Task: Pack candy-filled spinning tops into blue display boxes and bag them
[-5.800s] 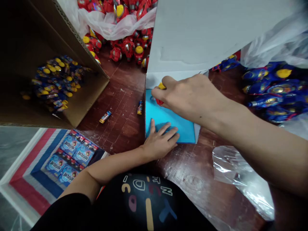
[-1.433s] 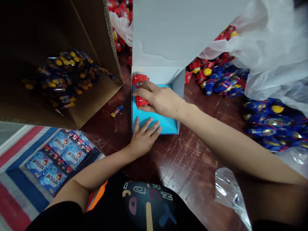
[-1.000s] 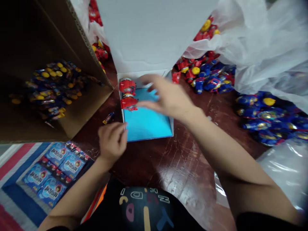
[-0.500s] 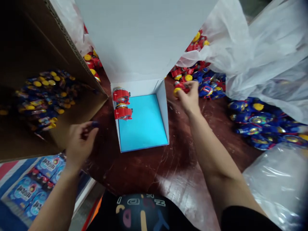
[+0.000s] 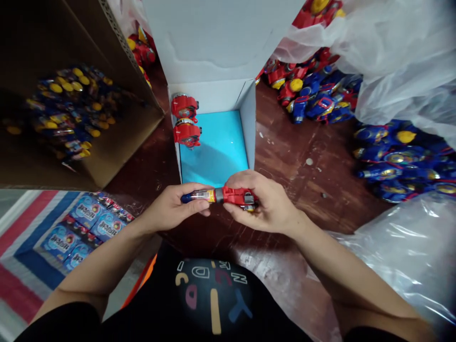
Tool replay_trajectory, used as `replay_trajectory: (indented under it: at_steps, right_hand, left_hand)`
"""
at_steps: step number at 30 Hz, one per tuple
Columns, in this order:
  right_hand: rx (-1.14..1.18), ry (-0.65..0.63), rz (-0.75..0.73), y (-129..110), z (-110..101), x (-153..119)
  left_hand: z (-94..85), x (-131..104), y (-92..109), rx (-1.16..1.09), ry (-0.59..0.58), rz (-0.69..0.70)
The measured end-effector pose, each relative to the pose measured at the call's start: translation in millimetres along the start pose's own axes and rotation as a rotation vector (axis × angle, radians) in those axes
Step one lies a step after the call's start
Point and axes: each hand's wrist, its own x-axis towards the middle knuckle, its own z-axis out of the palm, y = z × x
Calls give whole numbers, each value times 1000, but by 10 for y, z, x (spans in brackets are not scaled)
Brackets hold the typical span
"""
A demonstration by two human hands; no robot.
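My left hand grips a blue tube with a printed label and yellow end. My right hand is closed around a red toy with a grey collar. The tube's yellow end meets that collar, in line with it, just in front of a white box with a light blue bottom. Two red toys stand along the box's left wall, one behind the other.
At left, a cardboard carton holds many blue and yellow tubes. Red toys and blue toys are heaped at right beside plastic bags. Blue printed packs lie at lower left.
Both hands have come together in front of the box, bringing the blue tube from the left and the red toy from the right end to end. The view has shifted slightly.
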Motion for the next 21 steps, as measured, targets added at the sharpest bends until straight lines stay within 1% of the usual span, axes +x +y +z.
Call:
replay_trajectory:
  at_steps: [1,2,3,4,5,6,7,8,9,10,12,14,15,17,19,21]
  right_hand:
    - [0,8,10,-3,11,-4]
    - [12,24,57,-10,31,-7]
    - [46,29,143,-21,57,-10]
    - [100,16,261,-32,85,-13]
    - [170,-9,389,-42,108,-16]
    - [248,-43,506,-48,120,-20]
    - [316,-73,583,-50,114,-25]
    - [352,-94,597,-49,89,-33]
    - [334,-105,552,-46,45,-43]
    - [258,-114,460,-43,-13,-53]
    - [-16,-150,197,-40,-143,-70]
    - [-294,-173,-32,-50,-236,-76]
    - [-385,-182,-98,-60,-256,-74]
    - [-471,-157,-132,-94,-247,-62]
    - [-492,-73,-82,-139,-215,-37]
    - [-473,-19,-40,-183,-212,2]
  left_hand:
    - [-12,-9,2,119,13,63]
    - [-18,-15,-10,255,51,163]
    - [-17,-17,-36,397,99,290]
    - [-16,-14,-74,532,145,428]
    - [-17,-8,-119,640,172,553]
    - [-26,-2,-163,711,178,636]
    - [-43,5,-200,742,172,667]
    - [-70,9,-224,736,160,654]
    - [-106,11,-234,700,150,606]
    - [-146,9,-231,640,146,542]
    - [-222,-4,-204,503,149,422]
    - [-260,-27,-183,418,161,368]
    - [-256,-42,-183,409,172,375]
    - [-211,-76,-203,451,206,427]
    - [-149,-108,-218,498,247,487]
    - [-131,-117,-194,512,245,515]
